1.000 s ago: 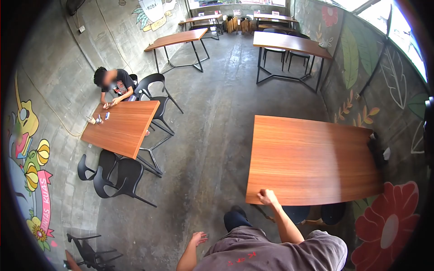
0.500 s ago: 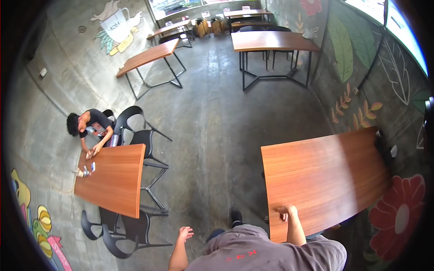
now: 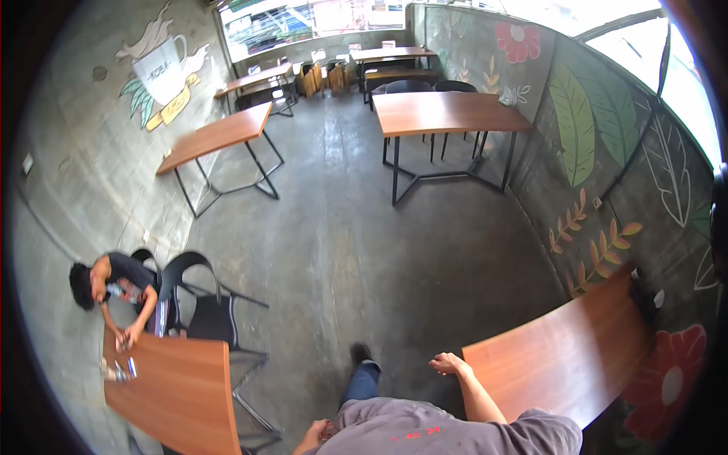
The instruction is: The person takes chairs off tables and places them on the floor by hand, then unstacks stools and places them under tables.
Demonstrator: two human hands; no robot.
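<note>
My right hand [image 3: 450,365] is held out at waist height with nothing in it, its fingers loosely extended. It appears just left of the near corner of the right wooden table [image 3: 546,356]; whether it touches that edge I cannot tell. Low in the view, my left hand [image 3: 322,431] hangs beside my grey shirt, empty, with its fingers loosely bent and partly hidden. One leg in blue jeans [image 3: 362,384] is stretched forward on the concrete floor [image 3: 318,265].
At left, a seated person [image 3: 125,284] leans over a wooden table [image 3: 174,379] with small items on it, beside black chairs [image 3: 212,318]. Ahead stand a left table [image 3: 220,140] and a right table [image 3: 447,112]. A painted wall [image 3: 523,152] runs along the right.
The view has tilted up, and the tables and seated person sit lower in it. My right hand has come off over the right table's near edge; one leg now reaches forward.
</note>
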